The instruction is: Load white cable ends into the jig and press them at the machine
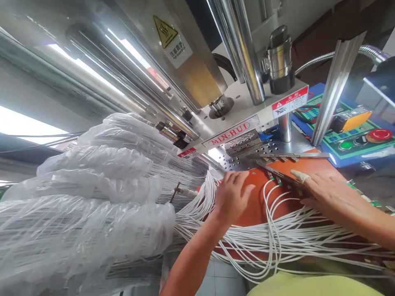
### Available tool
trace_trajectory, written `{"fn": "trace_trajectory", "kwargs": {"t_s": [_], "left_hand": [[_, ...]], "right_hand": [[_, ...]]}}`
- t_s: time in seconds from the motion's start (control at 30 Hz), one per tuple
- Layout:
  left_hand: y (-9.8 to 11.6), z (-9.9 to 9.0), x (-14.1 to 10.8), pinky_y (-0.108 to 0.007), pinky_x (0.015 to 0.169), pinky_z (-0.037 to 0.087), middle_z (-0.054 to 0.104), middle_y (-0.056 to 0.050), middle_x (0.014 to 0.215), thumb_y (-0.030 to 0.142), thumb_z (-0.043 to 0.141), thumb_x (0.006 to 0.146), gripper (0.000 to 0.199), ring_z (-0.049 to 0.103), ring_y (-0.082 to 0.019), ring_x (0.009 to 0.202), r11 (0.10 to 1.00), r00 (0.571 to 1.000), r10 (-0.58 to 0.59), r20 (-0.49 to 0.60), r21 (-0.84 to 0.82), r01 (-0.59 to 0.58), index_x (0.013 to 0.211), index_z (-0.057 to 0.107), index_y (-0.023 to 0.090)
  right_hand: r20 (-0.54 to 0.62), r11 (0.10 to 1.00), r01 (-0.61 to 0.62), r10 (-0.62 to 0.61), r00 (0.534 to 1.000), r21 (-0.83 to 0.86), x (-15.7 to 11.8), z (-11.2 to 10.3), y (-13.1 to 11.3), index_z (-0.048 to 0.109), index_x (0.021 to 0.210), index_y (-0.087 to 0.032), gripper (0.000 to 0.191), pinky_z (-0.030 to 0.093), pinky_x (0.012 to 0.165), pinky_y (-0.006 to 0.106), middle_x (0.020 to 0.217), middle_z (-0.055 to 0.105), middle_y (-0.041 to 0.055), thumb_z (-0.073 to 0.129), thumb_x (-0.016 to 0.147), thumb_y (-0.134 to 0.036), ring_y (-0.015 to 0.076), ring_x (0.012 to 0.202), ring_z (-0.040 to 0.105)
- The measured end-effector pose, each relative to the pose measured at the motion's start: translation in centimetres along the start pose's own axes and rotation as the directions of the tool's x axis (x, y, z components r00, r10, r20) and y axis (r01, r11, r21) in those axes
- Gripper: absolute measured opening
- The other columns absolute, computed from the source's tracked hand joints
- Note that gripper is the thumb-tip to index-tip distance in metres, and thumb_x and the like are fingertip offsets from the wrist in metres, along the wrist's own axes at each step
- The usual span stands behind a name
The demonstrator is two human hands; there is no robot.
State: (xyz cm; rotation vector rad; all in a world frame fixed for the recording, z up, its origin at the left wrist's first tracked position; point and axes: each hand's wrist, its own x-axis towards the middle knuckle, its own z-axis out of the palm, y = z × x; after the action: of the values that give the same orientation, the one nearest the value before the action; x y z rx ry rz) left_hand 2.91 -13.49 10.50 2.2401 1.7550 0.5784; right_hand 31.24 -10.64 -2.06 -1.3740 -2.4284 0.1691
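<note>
My left hand (233, 193) is over the orange work surface (253, 205), thumb apart and fingers stretched toward the machine's front edge. A bundle of white cables (208, 191) runs right beside it. My right hand (327, 195), with a pale finger cot on one finger, grips a narrow dark metal bar (284, 176). Small green connector ends (271, 177) of several cables lie along that bar. Just beyond lies a second metal bar (293, 156) across the front of the machine plate. My right hand's lower fingers are partly hidden.
The press (230, 133) marked MIN-HUI stands ahead, with a perforated metal bed (268, 148) and steel columns. At right is a control panel (358, 139) with a red emergency button (380, 135). Plastic-wrapped cable bundles (92, 213) fill the left. Loose white cables (277, 238) cross the front.
</note>
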Motion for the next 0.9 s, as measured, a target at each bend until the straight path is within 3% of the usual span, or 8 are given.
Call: {"fn": "trace_trajectory", "kwargs": {"t_s": [0.07,0.13,0.27,0.4,0.53,0.63,0.77,0.9], "left_hand": [[0.6,3.7,1.8,-0.038,0.111,0.033,0.060,-0.010,0.129,0.027,0.061,0.087,0.045,0.046,-0.027,0.126,0.981,0.985,0.136,0.105,-0.155,-0.119,0.131,0.056,0.021],[0.2,6.3,3.7,-0.040,0.115,0.028,0.055,-0.010,0.136,0.023,0.063,0.085,0.052,0.039,-0.028,0.133,0.962,0.960,0.212,0.182,-0.213,-0.172,0.136,0.052,0.019],[-1.1,8.3,6.2,-0.043,0.118,0.023,0.051,-0.012,0.139,0.021,0.069,0.081,0.057,0.033,-0.030,0.137,0.948,0.927,0.273,0.258,-0.238,-0.213,0.135,0.052,0.017],[-1.5,8.8,7.0,-0.042,0.115,0.030,0.058,-0.013,0.130,0.018,0.070,0.079,0.049,0.041,-0.029,0.130,0.935,0.919,0.304,0.252,-0.265,-0.236,0.127,0.058,0.017],[-2.1,9.0,7.2,-0.043,0.105,0.043,0.064,-0.010,0.118,0.018,0.074,0.076,0.042,0.050,-0.026,0.117,0.935,0.906,0.344,0.247,-0.181,-0.306,0.116,0.063,0.018],[-2.9,8.8,7.2,-0.041,0.099,0.048,0.067,-0.008,0.110,0.022,0.077,0.074,0.041,0.052,-0.024,0.109,0.932,0.918,0.361,0.163,-0.089,-0.350,0.113,0.064,0.016],[-4.1,7.7,8.4,-0.040,0.098,0.048,0.067,-0.007,0.112,0.021,0.078,0.072,0.045,0.052,-0.023,0.108,0.941,0.941,0.338,-0.012,-0.008,-0.338,0.114,0.064,0.018],[-6.5,6.4,11.0,-0.041,0.099,0.047,0.068,-0.007,0.112,0.019,0.081,0.068,0.046,0.053,-0.024,0.110,0.974,0.962,0.223,-0.161,0.081,-0.212,0.112,0.066,0.019]], "right_hand": [[0.013,0.997,0.057,-0.056,0.998,-0.056,-0.1,0.4,-0.4,0.048,0.130,-0.025,0.057,0.042,0.069,0.039,0.093,0.066,0.0063,0.066,0.077,-0.035,0.0285,0.084,0.061],[-0.013,0.993,0.063,-0.065,0.998,-0.103,-0.2,0.7,-0.9,0.050,0.126,-0.022,0.048,0.041,0.067,0.040,0.090,0.065,0.0078,0.063,0.081,-0.035,0.0286,0.080,0.059],[-0.052,0.986,0.075,-0.084,0.995,-0.151,-0.4,1.4,-1.4,0.046,0.130,-0.020,0.049,0.039,0.068,0.040,0.092,0.064,0.0085,0.060,0.084,-0.031,0.0285,0.084,0.058],[-0.042,0.975,0.098,-0.108,0.993,-0.197,-0.5,2.2,-1.5,0.033,0.142,-0.016,0.057,0.040,0.070,0.040,0.095,0.064,0.0091,0.052,0.089,-0.025,0.0275,0.085,0.056],[-0.084,0.972,0.059,-0.080,0.993,-0.228,-0.5,2.5,-1.5,0.024,0.147,-0.006,0.059,0.042,0.071,0.041,0.096,0.064,0.0133,0.042,0.092,-0.018,0.0282,0.085,0.056],[-0.112,0.977,0.070,-0.094,0.989,-0.200,0.4,1.7,-1.2,0.017,0.149,-0.004,0.063,0.043,0.070,0.040,0.097,0.064,0.0140,0.041,0.093,-0.019,0.0294,0.089,0.057],[-0.119,0.972,0.183,-0.201,0.972,-0.150,4.5,0.2,0.1,0.029,0.146,-0.010,0.057,0.043,0.069,0.035,0.097,0.064,0.0119,0.042,0.091,-0.016,0.0269,0.090,0.055],[-0.092,0.943,0.309,-0.321,0.942,-0.125,11.3,-0.3,1.4,0.054,0.121,-0.012,0.031,0.041,0.068,0.035,0.089,0.062,0.0105,0.042,0.093,-0.020,0.0258,0.085,0.053]]}}
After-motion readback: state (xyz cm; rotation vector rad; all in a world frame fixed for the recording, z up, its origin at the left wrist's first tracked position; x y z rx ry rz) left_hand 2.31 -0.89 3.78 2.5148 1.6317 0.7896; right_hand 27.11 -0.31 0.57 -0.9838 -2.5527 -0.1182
